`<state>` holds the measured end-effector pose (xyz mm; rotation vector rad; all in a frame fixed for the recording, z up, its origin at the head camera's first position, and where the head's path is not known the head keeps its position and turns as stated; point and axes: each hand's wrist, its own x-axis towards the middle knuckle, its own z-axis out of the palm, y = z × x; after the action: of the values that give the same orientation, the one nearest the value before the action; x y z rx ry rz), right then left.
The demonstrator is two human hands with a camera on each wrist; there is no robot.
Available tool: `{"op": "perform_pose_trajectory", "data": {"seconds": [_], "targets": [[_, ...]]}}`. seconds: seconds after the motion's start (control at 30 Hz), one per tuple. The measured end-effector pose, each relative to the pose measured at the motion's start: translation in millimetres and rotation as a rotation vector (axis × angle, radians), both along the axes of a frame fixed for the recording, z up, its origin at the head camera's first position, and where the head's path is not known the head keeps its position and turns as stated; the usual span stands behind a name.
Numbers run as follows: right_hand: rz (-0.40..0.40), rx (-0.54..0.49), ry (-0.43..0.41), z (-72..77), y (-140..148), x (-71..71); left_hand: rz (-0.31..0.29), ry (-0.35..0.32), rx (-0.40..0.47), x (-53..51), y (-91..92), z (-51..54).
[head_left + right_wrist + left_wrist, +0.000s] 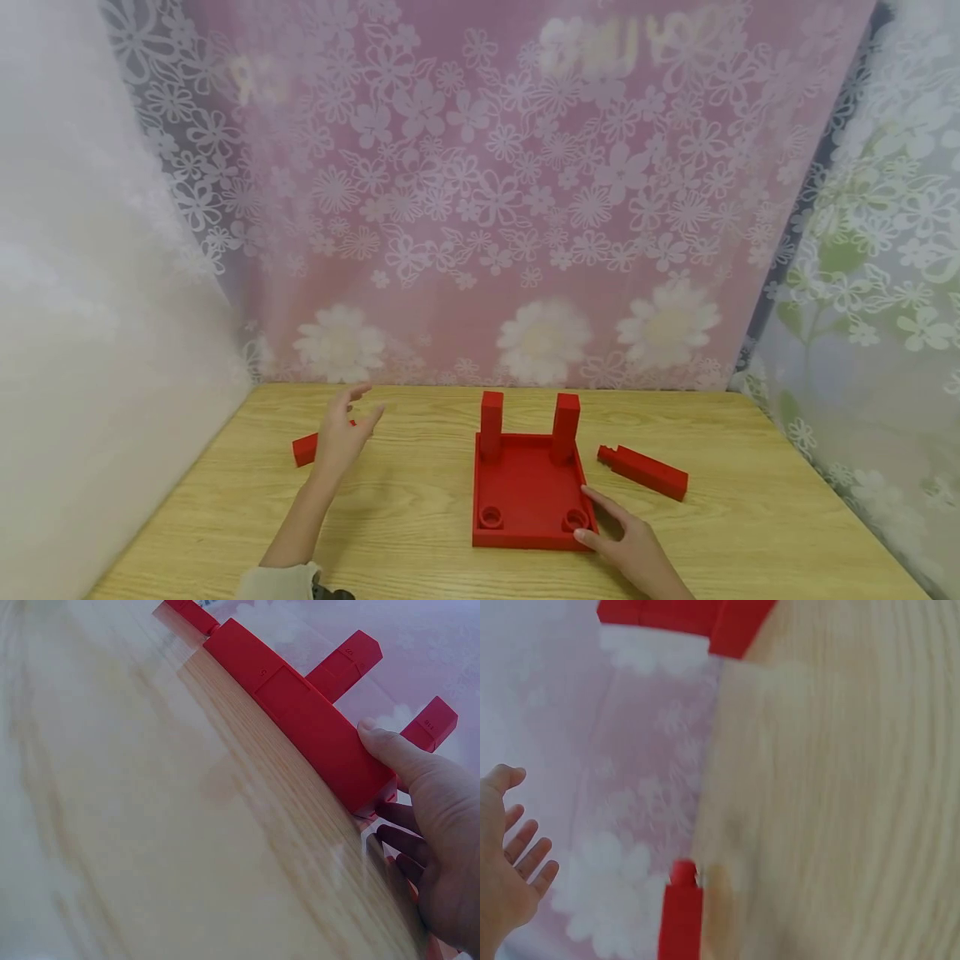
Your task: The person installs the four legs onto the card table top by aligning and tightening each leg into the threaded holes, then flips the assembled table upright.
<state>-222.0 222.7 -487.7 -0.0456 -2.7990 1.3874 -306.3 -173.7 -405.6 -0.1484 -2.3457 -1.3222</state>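
A red tray-like base (531,487) with a raised rim lies on the wooden table. Two square red posts (491,425) stand upright at its far corners; round sockets (491,518) show at the near ones. My right hand (628,546) holds the base's near right corner, thumb on the front wall (300,712) and fingers along the side. My left hand (343,437) hovers over a loose red post (305,449), fingers spread and holding nothing, partly hiding it. In the left wrist view, that post's round peg end (682,872) shows apart from the hand (510,862).
Another loose red post (648,472) with a notched peg end lies right of the base. A floral curtain (480,208) hangs behind the table's far edge. A pale wall (112,292) rises on the left, and patterned fabric (870,333) hangs on the right.
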Motion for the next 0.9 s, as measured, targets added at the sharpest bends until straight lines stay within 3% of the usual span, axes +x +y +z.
{"op": "perform_pose_trajectory", "data": {"seconds": [0.27, 0.47, 0.77, 0.9], "targets": [[-0.002, 0.003, -0.004, -1.2, 0.4, -0.6, 0.048, -0.093, 0.014, -5.5, -55.8, -32.5], [0.000, 0.016, -0.010, -2.4, 0.0, -1.0, 0.061, -0.158, -0.018, -4.0, -85.3, -50.6], [0.011, 0.011, -0.007, -0.2, 1.8, -0.6, 0.058, -0.111, -0.043, -5.4, -97.8, -75.2], [0.010, 0.005, -0.008, -0.9, 1.8, -0.9, 0.046, -0.123, -0.041, -9.2, -100.0, -82.7]]}}
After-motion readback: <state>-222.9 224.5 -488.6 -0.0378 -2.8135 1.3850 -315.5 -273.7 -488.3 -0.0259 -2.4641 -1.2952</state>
